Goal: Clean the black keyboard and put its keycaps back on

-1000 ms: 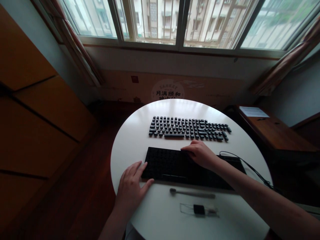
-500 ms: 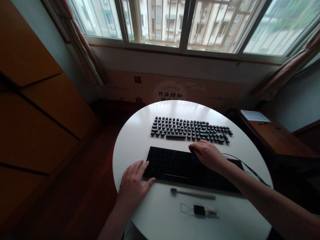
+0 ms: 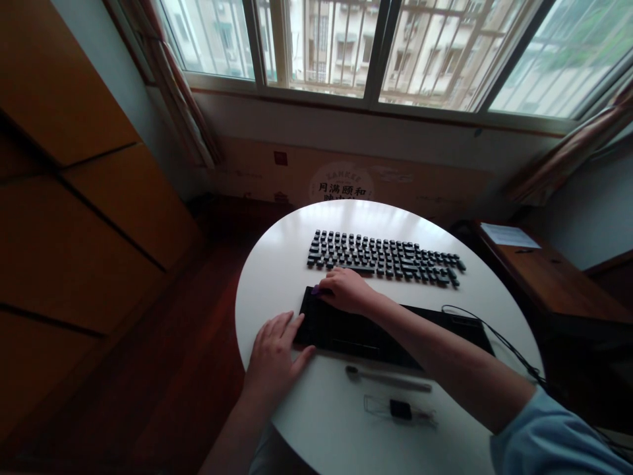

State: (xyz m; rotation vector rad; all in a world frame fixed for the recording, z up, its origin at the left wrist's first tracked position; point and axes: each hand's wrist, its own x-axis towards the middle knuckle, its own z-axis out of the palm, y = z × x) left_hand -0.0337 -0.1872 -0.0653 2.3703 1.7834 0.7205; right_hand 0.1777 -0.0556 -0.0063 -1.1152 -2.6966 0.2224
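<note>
A black keyboard base without its keycaps lies across the white round table. At its left end my left hand rests with fingers spread, fingertips and thumb touching the corner. My right hand is closed over the base's upper left part, pinching a small purple cloth-like piece that is mostly hidden under the fingers. Behind the base, black keycaps are laid out in keyboard order. Nearer to me lie a brush with a long handle and a keycap puller with wire loops and a black middle.
The white round table has its curved edge close to my left forearm. A black cable runs from the base off the table's right side. At right stands a brown wooden desk with a paper sheet on it.
My right hand has moved left along the base's far edge, from its middle to near the left end. My left hand stays at the corner. The view has shifted slightly.
</note>
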